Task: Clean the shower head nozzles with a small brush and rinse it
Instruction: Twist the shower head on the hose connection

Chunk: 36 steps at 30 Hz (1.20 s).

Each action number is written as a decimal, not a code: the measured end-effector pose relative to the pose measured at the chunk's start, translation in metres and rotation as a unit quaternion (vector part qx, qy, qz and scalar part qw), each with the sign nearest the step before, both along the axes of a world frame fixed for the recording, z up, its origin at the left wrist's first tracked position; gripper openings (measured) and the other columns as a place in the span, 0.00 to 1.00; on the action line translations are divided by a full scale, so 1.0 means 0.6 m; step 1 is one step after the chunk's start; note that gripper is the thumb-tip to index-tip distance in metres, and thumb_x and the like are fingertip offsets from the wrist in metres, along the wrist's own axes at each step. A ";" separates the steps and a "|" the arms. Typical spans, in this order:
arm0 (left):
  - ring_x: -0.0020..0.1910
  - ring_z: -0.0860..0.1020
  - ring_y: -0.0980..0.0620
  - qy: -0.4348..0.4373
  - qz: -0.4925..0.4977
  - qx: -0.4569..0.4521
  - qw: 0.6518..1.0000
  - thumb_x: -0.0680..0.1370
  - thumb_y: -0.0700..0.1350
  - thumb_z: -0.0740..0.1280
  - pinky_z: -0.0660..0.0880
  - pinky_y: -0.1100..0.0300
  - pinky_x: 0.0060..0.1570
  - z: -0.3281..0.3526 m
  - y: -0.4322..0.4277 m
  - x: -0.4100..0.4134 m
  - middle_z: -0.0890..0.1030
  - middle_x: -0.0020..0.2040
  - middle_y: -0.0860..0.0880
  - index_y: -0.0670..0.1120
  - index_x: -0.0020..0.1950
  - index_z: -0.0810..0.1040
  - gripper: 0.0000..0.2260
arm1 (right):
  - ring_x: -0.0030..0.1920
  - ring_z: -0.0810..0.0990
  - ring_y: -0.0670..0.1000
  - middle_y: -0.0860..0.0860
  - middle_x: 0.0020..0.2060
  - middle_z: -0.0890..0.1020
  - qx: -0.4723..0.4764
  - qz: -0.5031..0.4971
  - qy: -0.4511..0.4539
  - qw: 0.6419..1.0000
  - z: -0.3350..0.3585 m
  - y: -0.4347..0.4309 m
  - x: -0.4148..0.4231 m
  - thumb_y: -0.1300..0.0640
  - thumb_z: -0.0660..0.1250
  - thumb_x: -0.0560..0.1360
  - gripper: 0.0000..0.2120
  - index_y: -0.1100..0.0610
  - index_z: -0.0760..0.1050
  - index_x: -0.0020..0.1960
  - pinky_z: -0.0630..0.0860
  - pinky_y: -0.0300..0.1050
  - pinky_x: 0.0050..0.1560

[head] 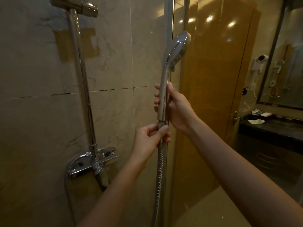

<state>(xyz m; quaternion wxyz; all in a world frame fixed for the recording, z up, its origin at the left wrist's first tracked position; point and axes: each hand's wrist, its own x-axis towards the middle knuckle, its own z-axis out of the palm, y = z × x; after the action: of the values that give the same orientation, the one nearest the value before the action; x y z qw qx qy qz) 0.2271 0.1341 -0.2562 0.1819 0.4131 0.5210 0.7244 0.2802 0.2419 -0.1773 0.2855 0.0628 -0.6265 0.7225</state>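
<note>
Early stage, I judge: right hand [177, 110] grips the shower head [175, 51] handle, left hand [151, 138] fingers pinch the hose [159, 169] nut at centre frame; no brush visible, brushing and rinsing remain.

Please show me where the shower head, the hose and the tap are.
shower head [177, 46]: head view, on its rounded chrome back.
hose [159, 169]: head view, on the ribbed metal below the left hand.
tap [96, 161]: head view, on the chrome body.

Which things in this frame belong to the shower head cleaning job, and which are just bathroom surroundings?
Part of the job:
- shower head, handle gripped by right hand
- metal hose, connector end pinched by left hand
- mixer tap, likely needed for rinsing

Just there:
- riser rail
- glass partition
- wall-mounted hair dryer
- mirror
- dark vanity counter

No brush is visible.
</note>
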 end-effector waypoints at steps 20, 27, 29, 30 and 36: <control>0.38 0.83 0.54 0.002 -0.003 -0.034 0.999 0.75 0.45 0.66 0.80 0.62 0.42 -0.014 0.010 0.020 0.85 0.38 0.50 0.46 0.47 0.80 0.05 | 0.32 0.73 0.44 0.48 0.37 0.73 0.028 -0.053 0.002 0.998 -0.002 0.004 -0.002 0.52 0.67 0.75 0.12 0.55 0.69 0.54 0.73 0.37 0.33; 0.39 0.82 0.55 0.001 -0.022 -0.036 0.999 0.76 0.45 0.66 0.80 0.62 0.43 -0.009 0.015 0.026 0.84 0.38 0.51 0.46 0.48 0.80 0.05 | 0.25 0.70 0.43 0.50 0.34 0.71 -0.029 -0.009 0.004 1.000 0.011 0.016 0.002 0.63 0.62 0.76 0.10 0.56 0.64 0.54 0.70 0.35 0.24; 0.39 0.83 0.54 0.000 -0.031 -0.035 0.999 0.75 0.46 0.66 0.80 0.63 0.42 -0.006 0.018 0.031 0.85 0.39 0.50 0.46 0.49 0.80 0.06 | 0.26 0.72 0.44 0.51 0.36 0.72 -0.014 0.006 -0.001 1.000 0.016 0.019 0.006 0.62 0.61 0.77 0.10 0.55 0.62 0.55 0.70 0.36 0.24; 0.39 0.83 0.54 -0.004 -0.032 -0.033 0.999 0.75 0.46 0.66 0.80 0.63 0.42 -0.006 0.020 0.033 0.85 0.39 0.49 0.45 0.49 0.80 0.07 | 0.27 0.73 0.44 0.51 0.37 0.72 0.004 0.005 -0.002 1.000 0.017 0.019 0.009 0.61 0.61 0.77 0.11 0.54 0.62 0.56 0.71 0.36 0.25; 0.38 0.83 0.54 -0.006 -0.025 -0.017 1.000 0.75 0.45 0.66 0.80 0.63 0.42 -0.001 0.021 0.029 0.84 0.39 0.49 0.45 0.49 0.80 0.06 | 0.47 0.79 0.48 0.53 0.48 0.74 0.006 -0.009 0.054 0.998 0.004 0.027 0.012 0.57 0.62 0.79 0.10 0.57 0.66 0.59 0.81 0.49 0.45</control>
<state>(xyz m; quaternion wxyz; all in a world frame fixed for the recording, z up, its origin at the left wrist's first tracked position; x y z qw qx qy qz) 0.2444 0.1468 -0.2570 0.2105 0.4186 0.5215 0.7130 0.2876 0.2582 -0.1746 0.3250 0.0979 -0.6148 0.7119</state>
